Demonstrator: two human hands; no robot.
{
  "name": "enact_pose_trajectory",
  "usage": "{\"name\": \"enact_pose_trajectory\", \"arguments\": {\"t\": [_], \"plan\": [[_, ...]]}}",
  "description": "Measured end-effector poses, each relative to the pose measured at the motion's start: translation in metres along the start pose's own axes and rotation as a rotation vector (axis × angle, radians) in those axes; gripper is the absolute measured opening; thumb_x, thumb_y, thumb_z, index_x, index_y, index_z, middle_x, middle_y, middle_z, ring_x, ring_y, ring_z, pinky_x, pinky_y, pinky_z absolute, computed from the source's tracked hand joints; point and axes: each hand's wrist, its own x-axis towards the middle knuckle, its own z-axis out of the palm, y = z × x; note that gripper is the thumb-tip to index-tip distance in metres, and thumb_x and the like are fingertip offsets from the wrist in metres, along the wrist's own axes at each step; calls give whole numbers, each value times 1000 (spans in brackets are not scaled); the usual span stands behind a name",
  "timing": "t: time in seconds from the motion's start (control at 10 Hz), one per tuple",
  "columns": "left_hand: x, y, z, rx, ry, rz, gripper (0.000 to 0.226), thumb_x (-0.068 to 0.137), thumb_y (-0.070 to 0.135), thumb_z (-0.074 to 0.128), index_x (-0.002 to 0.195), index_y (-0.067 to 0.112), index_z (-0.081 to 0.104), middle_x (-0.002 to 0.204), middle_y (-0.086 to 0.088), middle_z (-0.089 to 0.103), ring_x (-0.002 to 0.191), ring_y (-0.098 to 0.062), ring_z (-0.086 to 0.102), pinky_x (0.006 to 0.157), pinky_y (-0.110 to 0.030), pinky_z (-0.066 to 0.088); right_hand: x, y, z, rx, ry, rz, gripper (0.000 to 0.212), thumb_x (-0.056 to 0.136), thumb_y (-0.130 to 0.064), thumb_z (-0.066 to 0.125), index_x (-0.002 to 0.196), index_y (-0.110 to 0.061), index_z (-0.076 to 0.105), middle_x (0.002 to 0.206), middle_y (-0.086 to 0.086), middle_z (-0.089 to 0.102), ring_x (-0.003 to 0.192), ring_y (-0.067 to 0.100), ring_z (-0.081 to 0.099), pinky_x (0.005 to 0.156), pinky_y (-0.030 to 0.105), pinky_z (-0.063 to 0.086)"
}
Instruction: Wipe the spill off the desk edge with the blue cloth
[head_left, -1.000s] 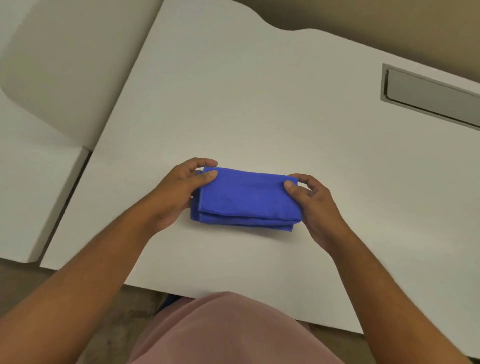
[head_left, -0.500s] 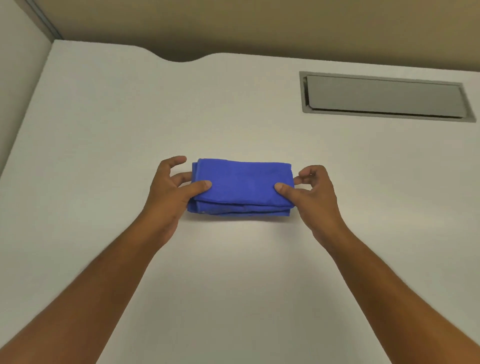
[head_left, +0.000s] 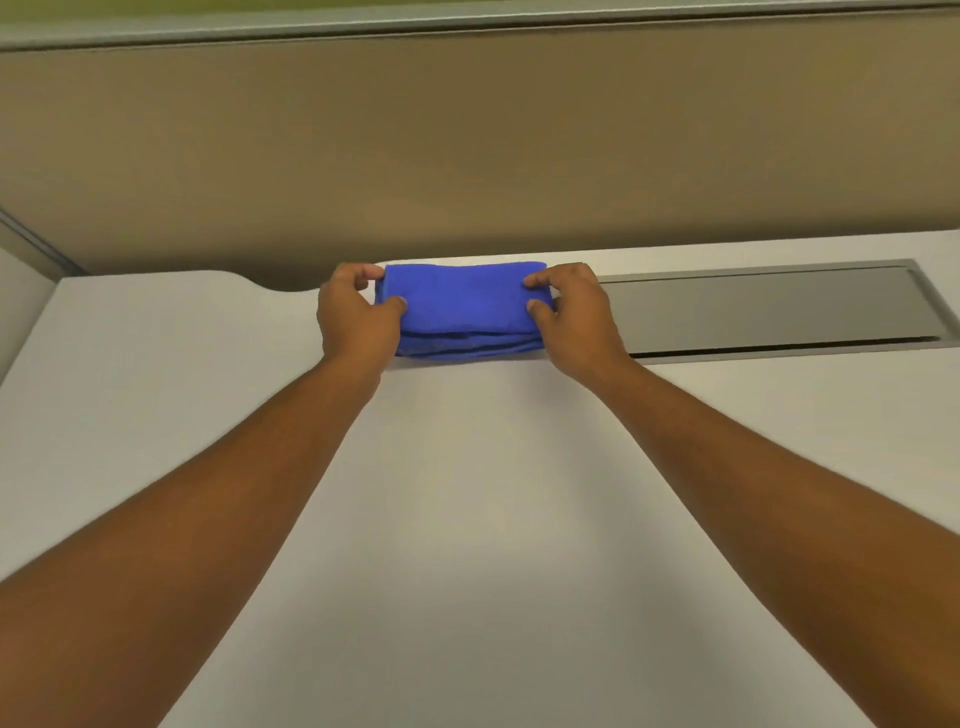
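White desk (head_left: 467, 519) fills most of the view, w/ a tan partition panel (head_left: 467, 156) rising behind its far edge. Blue cloth (head_left: 462, 299) is folded into a thick rectangle, several layers showing along its near side, and lies at the desk's far edge, its back side right up against the panel line. Just beside the cloth's right end, a long grey cable-tray lid (head_left: 769, 309) is set flush in the desk top. Beyond the cloth's left end, the desk's far edge dips in a curved cutout (head_left: 280, 285).

Both arms reach out, 2 hands on the cloth. Left hand (head_left: 356, 317) pinches the cloth's left end, thumb on top, fingers curled round the far corner. Right hand (head_left: 571, 317) pinches the cloth's right end the same way, thumb on top and fingertips on the far corner, its knuckles overlapping the lid's left end. No spill can be made out near the cloth.
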Motion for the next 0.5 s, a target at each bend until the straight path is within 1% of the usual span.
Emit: {"name": "enact_pose_trajectory", "arguments": {"t": [0.1,0.2,0.3,0.4,0.5], "plan": [[22,-4,10,174,-6,120,32,96,6,68,124,18,66,141,-6,53,121,-17,56,93,-23,43,22,7,12,-15,-58,-11,29,99,-6,67,127,-12,70,134,4,51,108,18,59,105,25,47],[33,-12,16,282,-57,201,31,99,7,66,128,16,66,141,-9,51,124,-22,58,96,-22,40,32,18,17,-64,-76,-33,29,98,-9,70,127,-12,71,133,3,51,101,16,56,105,31,50],[39,-23,18,404,-144,275,31,99,8,65,130,13,68,142,-11,52,128,-26,57,104,-24,38,34,24,15,-185,-119,-72,29,103,-13,65,131,-11,70,139,7,51,100,18,55,96,25,45],[39,-28,14,595,-199,302,34,105,20,60,138,15,66,151,-12,48,140,-31,46,114,-41,42,29,22,10,-286,-146,-109,34,109,-19,54,140,-13,67,151,9,48,124,29,57,105,33,46],[26,-21,6,790,-234,360,41,110,30,48,147,17,60,159,-11,43,143,-34,40,110,-51,43,17,13,2,-393,-153,-163,40,112,-23,44,149,-16,58,163,10,41,139,36,47,116,42,41]]}}
